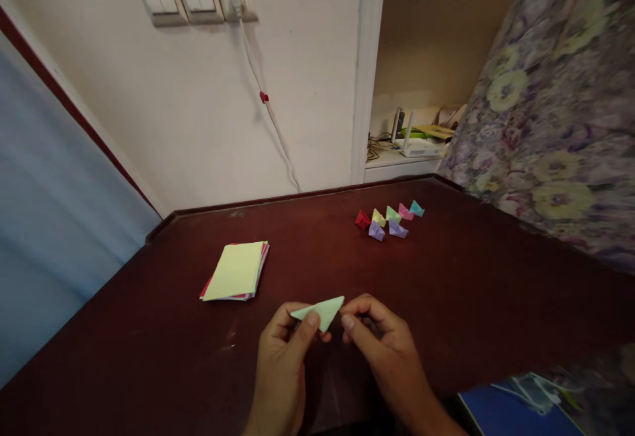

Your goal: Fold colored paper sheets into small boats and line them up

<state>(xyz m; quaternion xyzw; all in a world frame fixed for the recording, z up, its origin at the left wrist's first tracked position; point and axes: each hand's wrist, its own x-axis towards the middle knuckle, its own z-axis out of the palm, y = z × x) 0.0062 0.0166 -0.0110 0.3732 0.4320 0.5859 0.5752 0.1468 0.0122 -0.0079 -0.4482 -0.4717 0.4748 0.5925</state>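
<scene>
Both hands, left (282, 350) and right (381, 343), pinch pale green folded paper triangle (321, 309) above dark red wooden worktop (471, 304), fingertips closed on opposite corners, apparently steadying the crease.

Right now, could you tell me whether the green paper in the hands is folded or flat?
Folded: the green paper shows as a small triangle, pinched by left hand and right hand.

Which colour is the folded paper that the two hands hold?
Pale green; the folded paper shows clearly in the head view, between both hands.

Home room: floral bedding (555, 125), router shelf (401, 158)
</scene>
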